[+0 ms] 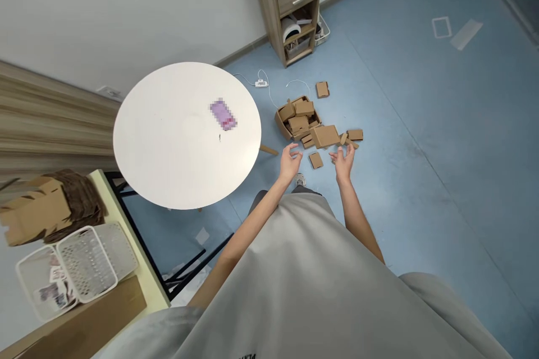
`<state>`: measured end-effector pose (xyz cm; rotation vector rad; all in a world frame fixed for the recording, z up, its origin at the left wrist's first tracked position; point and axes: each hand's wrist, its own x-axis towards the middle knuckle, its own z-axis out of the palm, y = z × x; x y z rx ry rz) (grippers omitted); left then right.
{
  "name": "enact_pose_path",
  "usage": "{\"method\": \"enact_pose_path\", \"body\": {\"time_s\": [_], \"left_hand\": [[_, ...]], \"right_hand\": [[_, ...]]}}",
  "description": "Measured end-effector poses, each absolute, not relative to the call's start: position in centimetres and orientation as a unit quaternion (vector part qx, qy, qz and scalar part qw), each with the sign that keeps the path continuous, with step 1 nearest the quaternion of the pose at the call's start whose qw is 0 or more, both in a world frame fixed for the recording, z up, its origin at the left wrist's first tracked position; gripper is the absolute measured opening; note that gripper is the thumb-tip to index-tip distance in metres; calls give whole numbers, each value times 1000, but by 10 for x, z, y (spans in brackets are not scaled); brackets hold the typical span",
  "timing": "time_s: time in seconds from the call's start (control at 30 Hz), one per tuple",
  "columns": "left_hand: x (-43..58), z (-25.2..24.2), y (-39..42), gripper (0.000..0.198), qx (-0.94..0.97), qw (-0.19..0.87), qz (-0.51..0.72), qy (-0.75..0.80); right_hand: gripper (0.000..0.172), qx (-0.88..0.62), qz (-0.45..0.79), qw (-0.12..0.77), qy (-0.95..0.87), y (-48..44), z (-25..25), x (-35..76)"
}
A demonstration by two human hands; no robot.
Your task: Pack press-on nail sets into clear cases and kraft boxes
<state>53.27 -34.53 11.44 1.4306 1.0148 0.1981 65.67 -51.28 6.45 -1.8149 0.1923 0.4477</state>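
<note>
Both of my hands are held out in front of my body, above the floor. My left hand point(290, 161) has its fingers curved and apart, with nothing between them. To its right, my right hand point(343, 162) is also empty, its fingers spread. Beyond them on the blue floor is an open cardboard box point(283, 125) filled with small brown boxes. A larger flat brown box point(325, 136) lies against its right side. Several small cartons are scattered around, one point(315, 160) between my hands and another point(322, 90) farther off.
A round white table point(181, 157) with a blurred purple item point(223, 114) stands at the left. Behind is a wooden cabinet point(269, 8). A power strip point(261, 83) with cables lies on the floor. White baskets point(86, 263) and flattened cardboard point(37, 210) sit lower left.
</note>
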Motion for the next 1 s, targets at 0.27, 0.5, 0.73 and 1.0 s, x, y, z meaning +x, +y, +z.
{"method": "enact_pose_path", "body": {"time_s": [0.27,0.5,0.73,1.0], "left_hand": [[517,100,-329,11,593,633,104,486],[480,79,-295,14,571,628,139,509],[438,87,-242,7,519,647,181,529],[380,93,-168,16,469,622,259,570]], "right_hand": [[82,-747,285,593,95,-485,52,628],[87,-759,322,566,17,-430,56,621],[86,-763,348,542,-56,-348,69,595],[80,-776,369,486,-160,-233,76,546]]}}
